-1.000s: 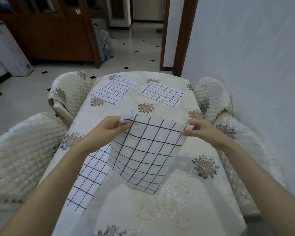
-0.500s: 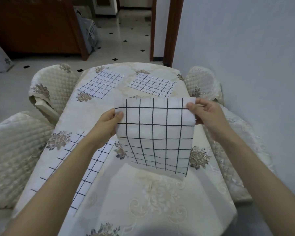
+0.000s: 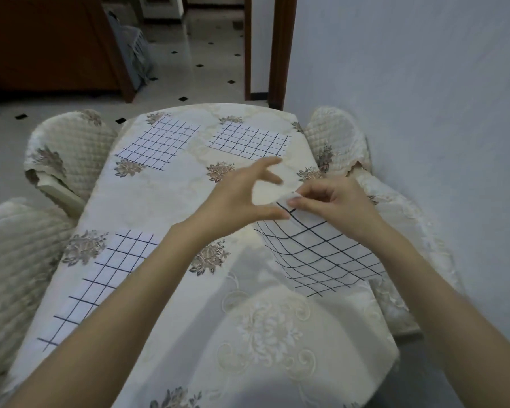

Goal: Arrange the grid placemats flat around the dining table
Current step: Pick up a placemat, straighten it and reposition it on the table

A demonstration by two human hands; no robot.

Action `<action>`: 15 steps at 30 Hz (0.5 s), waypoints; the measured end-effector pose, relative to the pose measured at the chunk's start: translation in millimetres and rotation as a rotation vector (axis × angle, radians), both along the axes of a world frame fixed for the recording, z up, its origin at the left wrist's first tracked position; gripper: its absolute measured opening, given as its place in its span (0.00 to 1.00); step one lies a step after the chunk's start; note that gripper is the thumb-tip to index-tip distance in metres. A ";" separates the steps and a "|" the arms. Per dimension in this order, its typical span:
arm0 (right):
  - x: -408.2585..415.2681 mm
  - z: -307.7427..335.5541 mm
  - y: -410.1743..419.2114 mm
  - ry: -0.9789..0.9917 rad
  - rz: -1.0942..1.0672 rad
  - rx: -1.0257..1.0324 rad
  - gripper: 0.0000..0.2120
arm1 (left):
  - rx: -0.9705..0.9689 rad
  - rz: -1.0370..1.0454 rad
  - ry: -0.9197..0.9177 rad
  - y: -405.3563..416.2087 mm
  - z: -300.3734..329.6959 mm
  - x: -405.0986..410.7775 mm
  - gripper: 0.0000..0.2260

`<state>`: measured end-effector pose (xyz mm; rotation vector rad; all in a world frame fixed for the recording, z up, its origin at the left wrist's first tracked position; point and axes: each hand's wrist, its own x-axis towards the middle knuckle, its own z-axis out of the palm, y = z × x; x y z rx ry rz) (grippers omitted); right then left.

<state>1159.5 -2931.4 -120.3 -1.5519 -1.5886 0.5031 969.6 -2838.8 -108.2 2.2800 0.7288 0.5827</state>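
A white grid placemat (image 3: 324, 254) lies over the near right part of the dining table (image 3: 171, 201), its far corner lifted. My right hand (image 3: 333, 207) pinches that lifted corner. My left hand (image 3: 242, 198) hovers just left of it with fingers spread, its thumb near the mat's corner. Three more grid placemats lie flat: one at the near left (image 3: 100, 278), partly under my left forearm, one at the far left (image 3: 159, 142) and one at the far right (image 3: 251, 141).
Quilted cream chairs stand around the table: far left (image 3: 68, 151), near left (image 3: 15, 260), far right (image 3: 336, 139) and near right (image 3: 401, 231). A pale wall (image 3: 424, 83) runs close along the right. A dark wooden cabinet (image 3: 50, 45) stands beyond on the tiled floor.
The placemat I held up by two top corners has come down onto the near right of the table. My left hand has let go of its corner and opened.
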 end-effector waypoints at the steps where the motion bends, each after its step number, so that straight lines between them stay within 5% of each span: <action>1: -0.3 -1.2 -0.4 -0.010 0.003 -0.006 0.01 | -0.039 -0.030 0.055 -3.2 0.5 7.1 0.31; 5: 1.9 -2.1 -6.3 0.095 0.035 -0.042 0.06 | -0.019 -0.102 0.116 -3.5 -8.6 21.1 0.07; 9: 20.7 -13.6 -18.3 0.332 0.109 -0.288 0.05 | -0.036 -0.078 0.037 -2.9 -7.3 18.1 0.12; 15: 49.9 -53.4 -36.8 0.307 0.131 -0.573 0.04 | -0.092 0.028 -0.076 13.0 4.0 -2.6 0.18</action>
